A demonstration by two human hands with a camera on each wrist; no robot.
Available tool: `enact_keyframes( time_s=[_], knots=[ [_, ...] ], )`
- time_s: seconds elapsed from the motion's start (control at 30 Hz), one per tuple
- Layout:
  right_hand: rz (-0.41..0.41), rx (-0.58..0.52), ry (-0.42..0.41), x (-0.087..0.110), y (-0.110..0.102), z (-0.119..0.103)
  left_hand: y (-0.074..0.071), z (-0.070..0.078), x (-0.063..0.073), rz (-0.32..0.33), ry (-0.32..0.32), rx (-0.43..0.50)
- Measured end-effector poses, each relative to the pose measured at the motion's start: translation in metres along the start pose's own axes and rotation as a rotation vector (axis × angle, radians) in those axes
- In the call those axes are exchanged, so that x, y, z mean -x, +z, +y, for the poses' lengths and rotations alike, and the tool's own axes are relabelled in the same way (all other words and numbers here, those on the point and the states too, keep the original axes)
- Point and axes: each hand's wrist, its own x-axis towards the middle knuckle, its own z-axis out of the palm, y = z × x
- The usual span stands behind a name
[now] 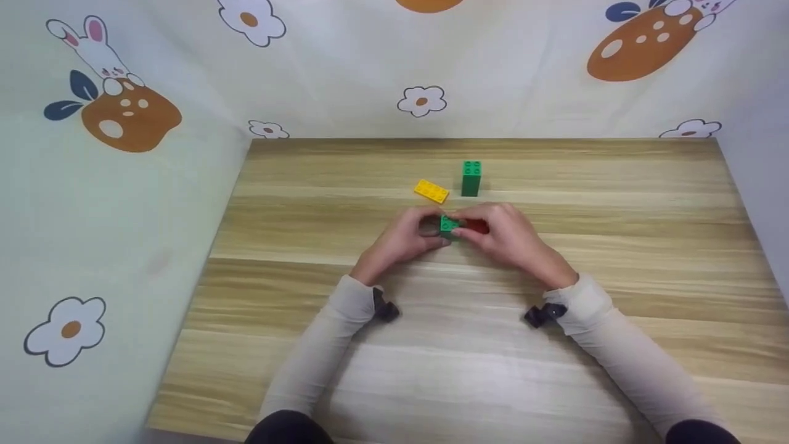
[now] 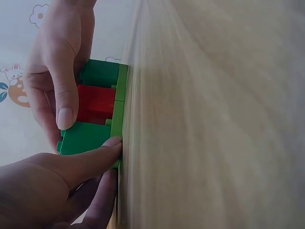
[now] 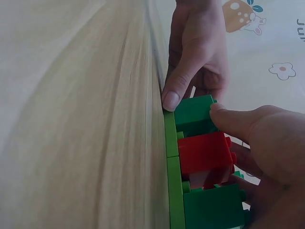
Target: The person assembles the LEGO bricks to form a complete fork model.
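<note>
Light green base plates (image 3: 175, 191) lie end to end on the table, carrying a green brick (image 3: 194, 114), a red brick (image 3: 205, 152) and another green brick (image 3: 214, 205) in a row with gaps between. My left hand (image 1: 407, 235) grips the left end of the plates, its thumb low on the side in the left wrist view. From the right, my right hand (image 1: 508, 234) reaches over the red brick and pinches the leftmost green brick (image 1: 449, 226) near its top between thumb and fingers. In the head view this hand mostly hides the rest of the row.
A yellow plate brick (image 1: 431, 191) lies flat behind the hands. Beside it a tall green block (image 1: 471, 180) stands upright. The wooden table (image 1: 468, 364) meets a patterned cloth (image 1: 345, 68) at the back and left.
</note>
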Motion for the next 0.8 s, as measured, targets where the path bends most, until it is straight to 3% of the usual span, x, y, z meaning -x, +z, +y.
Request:
enact_keyframes(
  time_s=[0.3, 0.5, 0.8],
  knots=[
    [0.042, -0.07, -0.052, 0.003, -0.002, 0.005, 0.0, 0.001, 0.0, -0.006, -0.019, -0.018],
    [0.009, -0.124, 0.01, 0.013, -0.014, 0.02, 0.0, 0.002, -0.001, -0.013, -0.065, 0.01],
    [-0.061, -0.089, 0.08, 0.038, -0.031, 0.052, 0.002, 0.003, -0.002, -0.016, -0.064, 0.049]
  ],
)
